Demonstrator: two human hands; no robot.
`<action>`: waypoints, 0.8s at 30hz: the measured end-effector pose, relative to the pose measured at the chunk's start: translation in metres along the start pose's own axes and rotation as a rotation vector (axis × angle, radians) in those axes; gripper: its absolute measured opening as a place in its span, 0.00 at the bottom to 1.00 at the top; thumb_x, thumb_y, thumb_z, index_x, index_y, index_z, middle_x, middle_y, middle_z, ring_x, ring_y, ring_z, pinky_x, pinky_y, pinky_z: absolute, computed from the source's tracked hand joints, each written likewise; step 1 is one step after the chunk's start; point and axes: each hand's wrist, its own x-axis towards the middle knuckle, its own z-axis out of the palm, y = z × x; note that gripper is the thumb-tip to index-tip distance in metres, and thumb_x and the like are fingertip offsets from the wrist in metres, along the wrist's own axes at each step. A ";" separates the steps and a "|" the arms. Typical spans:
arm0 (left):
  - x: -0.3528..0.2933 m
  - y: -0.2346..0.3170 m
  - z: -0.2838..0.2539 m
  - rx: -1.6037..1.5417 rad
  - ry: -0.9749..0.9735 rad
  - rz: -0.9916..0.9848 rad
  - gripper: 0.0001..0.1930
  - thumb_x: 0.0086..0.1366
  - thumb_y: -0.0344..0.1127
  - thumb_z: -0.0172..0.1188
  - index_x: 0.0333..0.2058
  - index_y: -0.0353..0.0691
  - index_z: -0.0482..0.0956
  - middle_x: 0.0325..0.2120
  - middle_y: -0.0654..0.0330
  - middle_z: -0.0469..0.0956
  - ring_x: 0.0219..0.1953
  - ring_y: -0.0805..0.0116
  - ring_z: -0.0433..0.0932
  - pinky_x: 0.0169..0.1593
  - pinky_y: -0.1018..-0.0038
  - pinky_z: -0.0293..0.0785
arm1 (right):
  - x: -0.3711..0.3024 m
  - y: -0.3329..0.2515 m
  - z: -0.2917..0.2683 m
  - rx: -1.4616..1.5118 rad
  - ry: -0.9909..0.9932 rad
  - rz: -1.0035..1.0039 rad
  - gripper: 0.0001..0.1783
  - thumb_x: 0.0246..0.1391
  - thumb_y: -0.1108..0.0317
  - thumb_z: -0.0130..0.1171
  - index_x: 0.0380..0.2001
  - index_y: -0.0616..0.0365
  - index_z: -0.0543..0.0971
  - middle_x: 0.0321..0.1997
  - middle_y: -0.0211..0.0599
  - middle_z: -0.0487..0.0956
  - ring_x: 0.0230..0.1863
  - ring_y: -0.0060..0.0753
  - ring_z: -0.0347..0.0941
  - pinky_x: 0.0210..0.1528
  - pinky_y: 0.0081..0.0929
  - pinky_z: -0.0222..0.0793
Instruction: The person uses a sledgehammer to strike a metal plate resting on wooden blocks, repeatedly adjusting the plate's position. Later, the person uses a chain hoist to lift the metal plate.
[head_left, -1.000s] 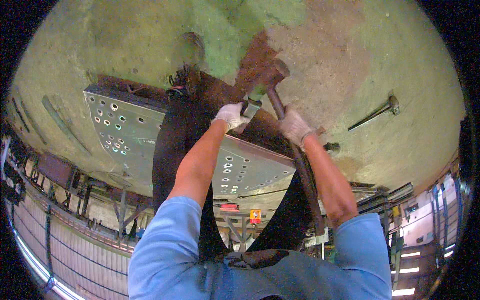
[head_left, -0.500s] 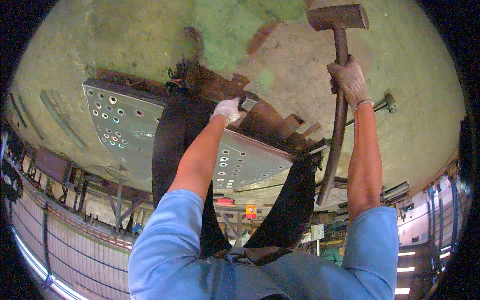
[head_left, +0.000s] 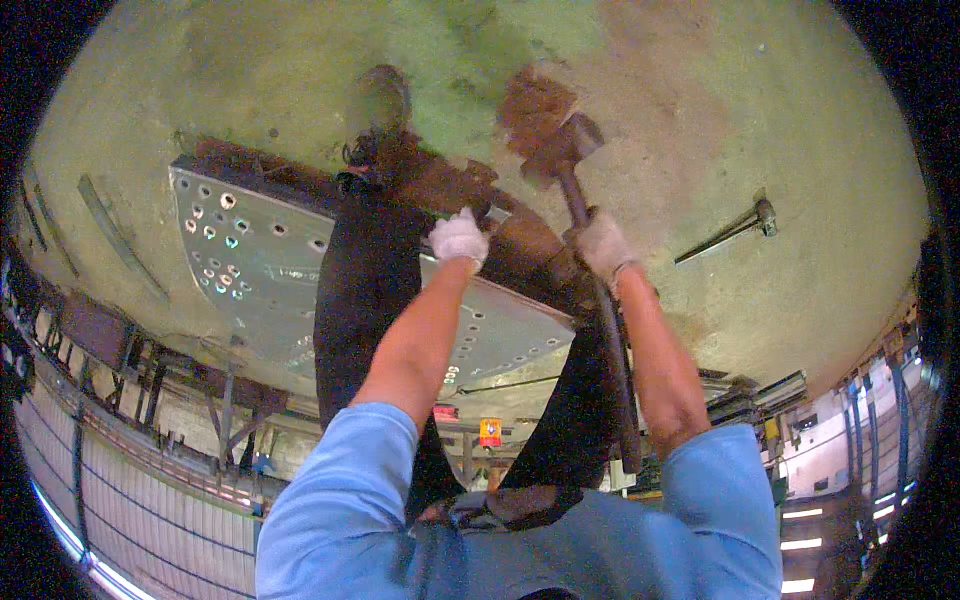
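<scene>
My right hand (head_left: 606, 246), in a pale work glove, is wrapped round the handle of a sledgehammer (head_left: 580, 140). Its dark, blurred head is forward of the hand, and the long handle runs back beside my right forearm. My left hand (head_left: 459, 240), gloved too, is closed in a fist above the edge of a grey steel plate (head_left: 275, 270) with many drilled holes. What sits inside that fist is hidden. Just beyond it a small shiny metal piece (head_left: 498, 214) shows by the rusty steel parts (head_left: 525, 245) along the plate's far side.
On the floor to the right lies another hammer (head_left: 765, 217) with a thin handle. Long curved metal strips (head_left: 120, 235) lie at the far left. My legs (head_left: 365, 290) straddle the plate. Stacked metal stock (head_left: 740, 400) is at the lower right.
The sledgehammer head has swung down and left, toward the rusty parts, with my right hand moving the same way. My left hand has shifted slightly and stays closed.
</scene>
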 end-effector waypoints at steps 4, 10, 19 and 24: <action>-0.078 0.046 -0.011 -0.707 0.008 -0.070 0.39 0.62 0.66 0.46 0.53 0.31 0.70 0.44 0.36 0.76 0.50 0.41 0.75 0.53 0.55 0.70 | 0.012 -0.079 -0.104 0.422 0.007 0.493 0.12 0.50 0.63 0.61 0.31 0.61 0.73 0.21 0.38 0.75 0.20 0.35 0.72 0.22 0.35 0.69; -0.258 0.108 -0.200 -1.766 -1.053 -0.078 0.28 0.62 0.59 0.56 0.49 0.41 0.70 0.35 0.56 0.76 0.32 0.65 0.74 0.35 0.65 0.72 | 0.026 -0.086 -0.147 0.682 -0.149 0.539 0.11 0.49 0.64 0.61 0.24 0.60 0.73 0.17 0.37 0.72 0.14 0.33 0.68 0.18 0.33 0.67; -0.287 0.101 -0.198 -1.203 -0.635 -0.157 0.20 0.56 0.44 0.62 0.40 0.35 0.70 0.24 0.57 0.75 0.27 0.67 0.77 0.30 0.68 0.76 | 0.059 -0.070 -0.130 -0.804 -0.313 -0.265 0.13 0.53 0.64 0.50 0.30 0.51 0.85 0.33 0.41 0.84 0.36 0.42 0.81 0.36 0.41 0.77; -0.277 0.106 -0.155 -1.111 -0.490 -0.068 0.14 0.57 0.36 0.61 0.36 0.35 0.69 0.19 0.61 0.72 0.16 0.71 0.71 0.19 0.70 0.72 | 0.054 -0.084 -0.126 -0.752 -0.232 -0.359 0.11 0.53 0.69 0.52 0.26 0.51 0.85 0.34 0.38 0.84 0.38 0.42 0.81 0.35 0.39 0.77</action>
